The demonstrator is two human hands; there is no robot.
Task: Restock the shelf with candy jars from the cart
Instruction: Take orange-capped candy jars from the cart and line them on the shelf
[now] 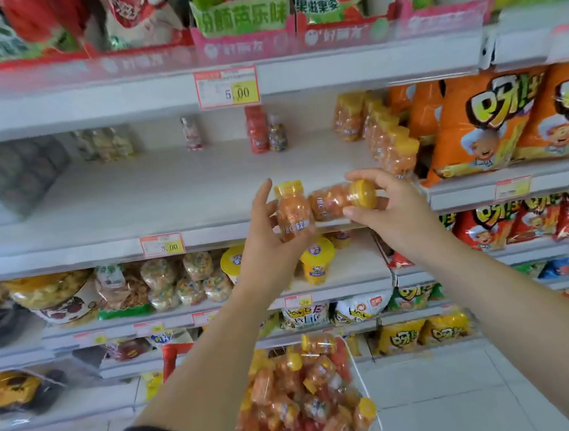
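The left grip (266,241) is curled round one candy jar (291,211) and holds it standing up. The right grip (393,216) pinches a second jar (330,202) that lies on its side, with its yellow cap (363,193) pointing out. Both jars are up in the air, just in front of the shelf (136,194), and they seem to touch each other. More jars wait in the cart (358,370) below.

What could go wrong? The jars look smooth and slippery, so one could slide out and drop into the cart or onto the floor (446,390). The sideways jar is round, so it could roll off the flat shelf if it is put down that way. A bump could also knock over the row of jars (390,144) on the right.

The jars are small, round and see-through, like plastic. They have orange candy inside, a label and a hard yellow cap. The shelf is flat, white and smooth.
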